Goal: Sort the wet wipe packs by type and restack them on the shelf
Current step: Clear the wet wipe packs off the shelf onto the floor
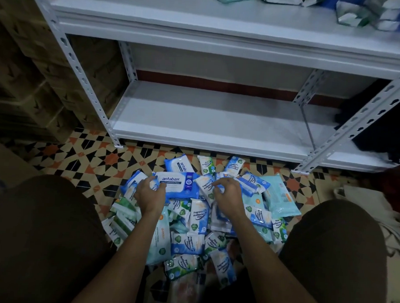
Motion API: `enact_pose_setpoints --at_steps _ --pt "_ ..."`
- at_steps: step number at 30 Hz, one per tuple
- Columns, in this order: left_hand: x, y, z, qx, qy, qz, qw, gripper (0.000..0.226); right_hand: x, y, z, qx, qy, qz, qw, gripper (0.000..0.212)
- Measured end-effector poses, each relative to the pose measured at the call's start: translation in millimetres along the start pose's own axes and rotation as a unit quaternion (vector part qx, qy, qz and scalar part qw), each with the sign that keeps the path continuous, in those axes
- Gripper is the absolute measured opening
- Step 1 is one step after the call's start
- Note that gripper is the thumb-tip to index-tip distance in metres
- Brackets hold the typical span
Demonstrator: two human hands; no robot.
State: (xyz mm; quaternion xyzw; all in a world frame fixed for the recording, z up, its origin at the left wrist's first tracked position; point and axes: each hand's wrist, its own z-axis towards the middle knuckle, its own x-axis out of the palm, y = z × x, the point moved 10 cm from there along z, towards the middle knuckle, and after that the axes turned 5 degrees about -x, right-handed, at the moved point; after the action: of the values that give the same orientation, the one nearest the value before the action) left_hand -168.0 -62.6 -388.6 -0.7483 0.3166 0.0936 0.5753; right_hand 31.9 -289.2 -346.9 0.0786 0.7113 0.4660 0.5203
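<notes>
A heap of wet wipe packs lies on the patterned floor in front of a white metal shelf. A large blue antabax pack sits on top near the far side. My left hand grips the left end of that pack, fingers curled over its edge. My right hand hovers over small white and blue packs just right of it, fingers curled, touching a small white antibacterial pack. Whether it holds that pack is unclear. Green, blue and pale teal packs are mixed in the heap.
The bottom shelf board is bare; the upper board carries several packs at the far right. My knees flank the heap. Cardboard boxes stand left, a dark cloth and a beige bag lie right.
</notes>
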Motion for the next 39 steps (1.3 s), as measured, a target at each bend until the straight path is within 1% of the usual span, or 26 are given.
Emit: enact_pose_setpoints --at_steps 3,6,9,11,13,16,19,21,22,24,26,28,29,31,33,35,39 --pt "1 -54 -11 0.076 0.007 -0.016 0.997 0.019 -20 14 6 -0.001 -0.04 0.05 0.998 0.013" --pt "-3 -118 -20 0.135 0.007 -0.041 0.99 0.021 -54 33 21 -0.019 -0.103 0.085 0.991 0.014" --pt "-11 -201 -39 0.22 0.012 -0.073 0.973 0.023 -102 54 29 -0.02 -0.195 0.126 0.973 0.018" --pt "-16 -260 -51 0.291 0.002 -0.074 0.954 0.024 -138 71 38 -0.029 -0.253 0.135 0.958 0.02" --pt "-20 -319 -62 0.364 -0.009 -0.077 0.928 0.024 -178 92 52 -0.052 -0.295 0.144 0.943 0.019" --pt "-25 -397 -80 0.469 -0.026 -0.075 0.88 0.023 -234 127 77 -0.094 -0.323 0.14 0.931 0.018" --pt "-19 -460 -89 0.523 -0.031 -0.034 0.851 0.025 -290 158 101 -0.136 -0.351 0.128 0.918 0.019" --pt "-6 -489 -81 0.53 -0.025 0.035 0.847 0.03 -322 176 119 -0.145 -0.358 0.094 0.917 0.023" --pt "5 -499 -71 0.527 -0.02 0.089 0.845 0.035 -334 183 131 -0.143 -0.352 0.064 0.923 0.025" --pt "25 -507 -48 0.499 -0.003 0.212 0.84 0.043 -348 191 159 -0.138 -0.32 -0.015 0.937 0.029" --pt "37 -508 -32 0.47 0.007 0.287 0.835 0.045 -350 190 188 -0.12 -0.274 -0.084 0.95 0.037" --pt "44 -516 -28 0.461 -0.002 0.325 0.826 0.047 -344 184 211 -0.076 -0.218 -0.146 0.962 0.047" --pt "48 -522 -28 0.455 -0.004 0.342 0.822 0.047 -342 183 220 -0.055 -0.196 -0.183 0.962 0.051" --pt "57 -530 -24 0.429 0.001 0.363 0.827 0.045 -337 183 235 -0.026 -0.172 -0.227 0.958 0.055" --pt "68 -538 -18 0.41 0.01 0.376 0.831 0.045 -335 186 248 -0.008 -0.159 -0.24 0.958 0.057" --pt "78 -546 -15 0.411 0.018 0.38 0.828 0.045 -332 187 260 0.004 -0.139 -0.248 0.959 0.059" --pt "93 -558 -1 0.405 0.022 0.389 0.827 0.052 -332 188 284 -0.018 -0.105 -0.254 0.961 0.064"
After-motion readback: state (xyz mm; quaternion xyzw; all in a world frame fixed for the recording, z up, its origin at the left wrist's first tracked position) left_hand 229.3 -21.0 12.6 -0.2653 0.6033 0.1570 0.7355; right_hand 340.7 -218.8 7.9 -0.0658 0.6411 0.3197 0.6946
